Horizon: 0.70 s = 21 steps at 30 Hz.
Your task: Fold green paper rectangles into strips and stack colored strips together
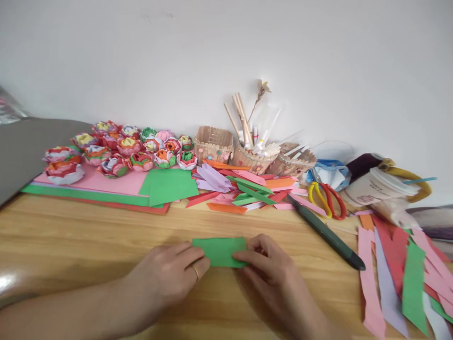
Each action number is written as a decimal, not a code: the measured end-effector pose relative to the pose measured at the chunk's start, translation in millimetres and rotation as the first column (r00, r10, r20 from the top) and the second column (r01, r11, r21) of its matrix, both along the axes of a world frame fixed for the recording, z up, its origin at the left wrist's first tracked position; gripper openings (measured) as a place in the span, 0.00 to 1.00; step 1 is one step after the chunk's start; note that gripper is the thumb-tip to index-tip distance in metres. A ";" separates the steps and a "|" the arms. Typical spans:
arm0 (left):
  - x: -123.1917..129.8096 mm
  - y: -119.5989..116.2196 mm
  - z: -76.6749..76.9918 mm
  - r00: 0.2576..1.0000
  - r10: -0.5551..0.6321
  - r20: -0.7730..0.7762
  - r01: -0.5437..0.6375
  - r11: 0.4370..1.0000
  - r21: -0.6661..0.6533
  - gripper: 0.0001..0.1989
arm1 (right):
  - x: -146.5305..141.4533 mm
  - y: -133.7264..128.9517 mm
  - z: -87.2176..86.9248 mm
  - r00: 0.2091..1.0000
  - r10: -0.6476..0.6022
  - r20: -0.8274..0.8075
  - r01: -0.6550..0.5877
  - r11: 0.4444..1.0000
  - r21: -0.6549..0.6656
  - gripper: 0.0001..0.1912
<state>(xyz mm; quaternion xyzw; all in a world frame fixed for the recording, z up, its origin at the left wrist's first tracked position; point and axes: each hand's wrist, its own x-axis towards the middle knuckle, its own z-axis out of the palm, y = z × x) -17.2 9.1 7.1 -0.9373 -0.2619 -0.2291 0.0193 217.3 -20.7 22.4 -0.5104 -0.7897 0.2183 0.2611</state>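
A small green paper rectangle (222,250) is held between my two hands, just above or on the wooden table (106,241). My left hand (177,267), with a gold ring on one finger, grips its left end, the fingers bent over the paper. At the opposite end my right hand (271,267) pinches the paper between thumb and forefinger. Folded paper strips (244,189) in green, orange, pink, red and lilac lie in a heap beyond the hands. To the left of that heap, a green paper sheet (171,186) rests on a stack of coloured sheets.
Several paper flowers (111,164) stand on the pink sheet (102,181) at back left. Decorated baskets (214,146) line the wall, one holding wooden sticks. Rightward are scissors (327,200), a dark green pen-shaped tool (325,231), a lidded cup (380,186) and loose paper strips (370,283).
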 end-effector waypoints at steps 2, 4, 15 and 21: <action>1.0 0.2 4.1 0.999 0.017 0.039 -0.013 0.996 -0.091 0.16 | 1.5 1.7 2.3 0.994 0.016 0.108 -0.032 0.989 0.142 0.13; 1.3 1.7 7.2 0.995 0.051 0.081 -0.037 0.984 -0.175 0.17 | 2.3 4.7 4.3 0.987 0.062 0.147 -0.084 0.986 0.147 0.13; 2.2 17.3 7.6 0.981 0.180 0.078 -0.140 0.920 -0.367 0.18 | -3.9 20.2 -0.5 0.985 -0.029 0.171 0.029 1.000 0.002 0.04; 2.9 23.4 3.0 0.979 0.203 -0.010 -0.186 0.878 -0.441 0.10 | -7.6 24.7 -1.2 0.959 -0.025 0.282 0.026 1.000 0.002 0.05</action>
